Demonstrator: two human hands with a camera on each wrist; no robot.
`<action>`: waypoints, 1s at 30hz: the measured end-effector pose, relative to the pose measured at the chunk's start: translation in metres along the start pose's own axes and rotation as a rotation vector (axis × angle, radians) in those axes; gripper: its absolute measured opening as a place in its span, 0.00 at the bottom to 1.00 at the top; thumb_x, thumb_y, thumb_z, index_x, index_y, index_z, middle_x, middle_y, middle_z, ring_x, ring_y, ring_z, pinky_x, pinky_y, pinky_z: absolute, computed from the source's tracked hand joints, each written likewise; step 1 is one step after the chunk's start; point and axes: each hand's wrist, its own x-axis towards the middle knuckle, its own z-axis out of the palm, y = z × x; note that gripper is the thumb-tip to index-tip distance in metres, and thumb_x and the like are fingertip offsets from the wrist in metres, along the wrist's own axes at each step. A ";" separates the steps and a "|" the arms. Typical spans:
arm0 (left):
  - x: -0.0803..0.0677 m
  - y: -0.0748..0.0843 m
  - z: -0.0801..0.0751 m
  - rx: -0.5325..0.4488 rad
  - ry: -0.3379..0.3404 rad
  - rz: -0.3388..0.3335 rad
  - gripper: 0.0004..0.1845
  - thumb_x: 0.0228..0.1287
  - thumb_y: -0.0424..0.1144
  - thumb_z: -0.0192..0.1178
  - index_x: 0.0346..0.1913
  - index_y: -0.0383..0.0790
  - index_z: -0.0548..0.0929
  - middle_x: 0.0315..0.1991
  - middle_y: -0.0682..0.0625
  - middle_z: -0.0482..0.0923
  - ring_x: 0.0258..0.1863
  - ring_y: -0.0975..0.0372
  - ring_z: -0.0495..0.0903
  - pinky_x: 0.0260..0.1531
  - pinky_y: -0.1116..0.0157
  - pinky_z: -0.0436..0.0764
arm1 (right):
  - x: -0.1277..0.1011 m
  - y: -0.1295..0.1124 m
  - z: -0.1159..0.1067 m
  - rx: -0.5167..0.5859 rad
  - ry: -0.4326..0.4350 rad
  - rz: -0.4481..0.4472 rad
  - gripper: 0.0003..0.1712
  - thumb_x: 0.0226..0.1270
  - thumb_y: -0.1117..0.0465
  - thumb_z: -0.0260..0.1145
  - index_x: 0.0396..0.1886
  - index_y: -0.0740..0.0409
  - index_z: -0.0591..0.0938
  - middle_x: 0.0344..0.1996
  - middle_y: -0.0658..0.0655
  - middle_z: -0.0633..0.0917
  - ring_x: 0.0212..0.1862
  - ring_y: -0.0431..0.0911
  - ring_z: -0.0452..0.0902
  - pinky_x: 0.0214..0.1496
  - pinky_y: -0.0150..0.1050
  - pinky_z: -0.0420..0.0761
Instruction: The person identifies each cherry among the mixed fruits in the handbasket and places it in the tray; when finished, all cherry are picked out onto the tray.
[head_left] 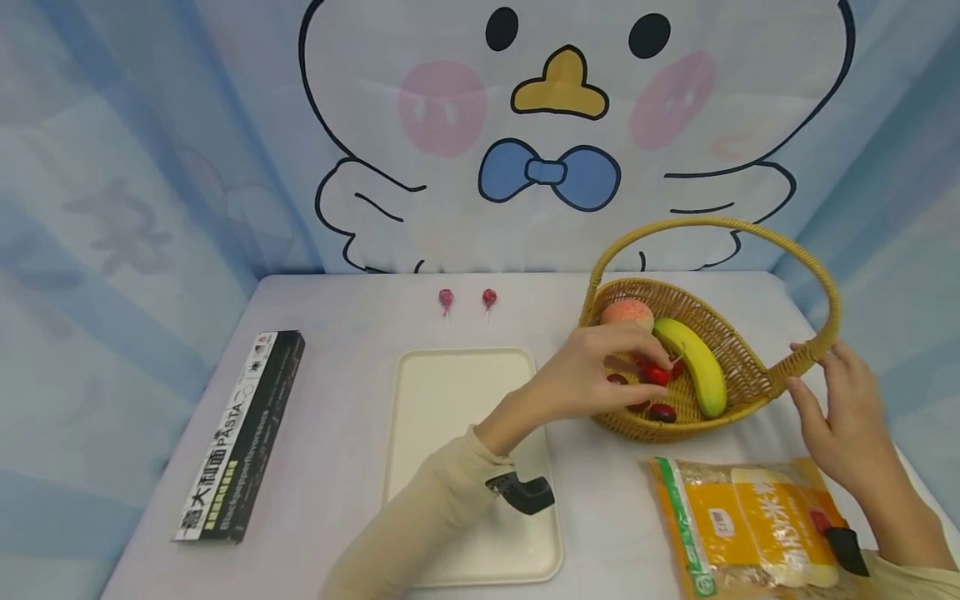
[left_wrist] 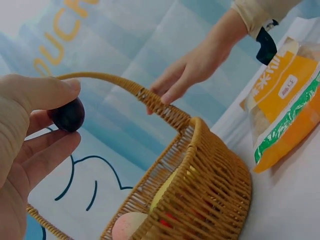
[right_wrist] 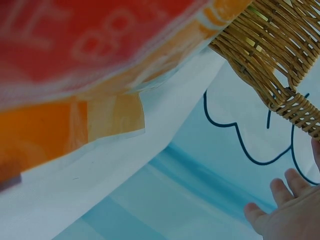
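My left hand (head_left: 600, 375) is over the wicker basket (head_left: 731, 354). In the left wrist view, its thumb and fingertips pinch a small dark purple, grape-like fruit (left_wrist: 68, 115). Beneath the hand, the basket holds a peach (head_left: 628, 312), a banana (head_left: 697, 362), red cherries (head_left: 654, 372) and another dark fruit (head_left: 662, 413), partly covered by the hand. My right hand (head_left: 847, 417) holds the foot of the basket's handle (head_left: 813, 350), thumb on the near side and a fingertip showing past it. Some of its other fingers (right_wrist: 282, 192) are spread in the right wrist view.
A cream tray (head_left: 450, 433) lies mid-table under the left forearm. Two lollipops (head_left: 446, 297) are behind it. To the left lies a black-and-white pasta box (head_left: 240, 437). An orange food bag (head_left: 750, 525) is in front of the basket, beside the right forearm.
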 end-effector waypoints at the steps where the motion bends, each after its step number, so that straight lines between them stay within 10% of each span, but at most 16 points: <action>1: -0.003 0.001 -0.003 -0.003 0.006 -0.006 0.15 0.63 0.34 0.77 0.51 0.38 0.88 0.50 0.48 0.88 0.50 0.66 0.84 0.51 0.81 0.83 | 0.000 0.000 0.000 0.004 0.003 -0.007 0.26 0.85 0.64 0.54 0.75 0.71 0.68 0.78 0.80 0.60 0.79 0.80 0.50 0.84 0.76 0.41; 7: -0.017 0.002 -0.017 0.039 0.054 -0.032 0.16 0.62 0.36 0.79 0.51 0.40 0.89 0.51 0.50 0.89 0.56 0.65 0.82 0.60 0.78 0.80 | 0.000 0.001 0.000 -0.014 0.016 -0.009 0.26 0.86 0.62 0.53 0.74 0.72 0.68 0.78 0.80 0.61 0.79 0.80 0.51 0.85 0.74 0.42; 30: -0.080 -0.006 -0.060 -0.034 0.225 -0.128 0.12 0.61 0.30 0.77 0.46 0.38 0.87 0.48 0.45 0.87 0.48 0.62 0.86 0.46 0.68 0.91 | 0.001 -0.002 0.003 -0.044 0.020 0.009 0.29 0.89 0.55 0.48 0.74 0.74 0.67 0.79 0.80 0.59 0.81 0.78 0.48 0.85 0.74 0.39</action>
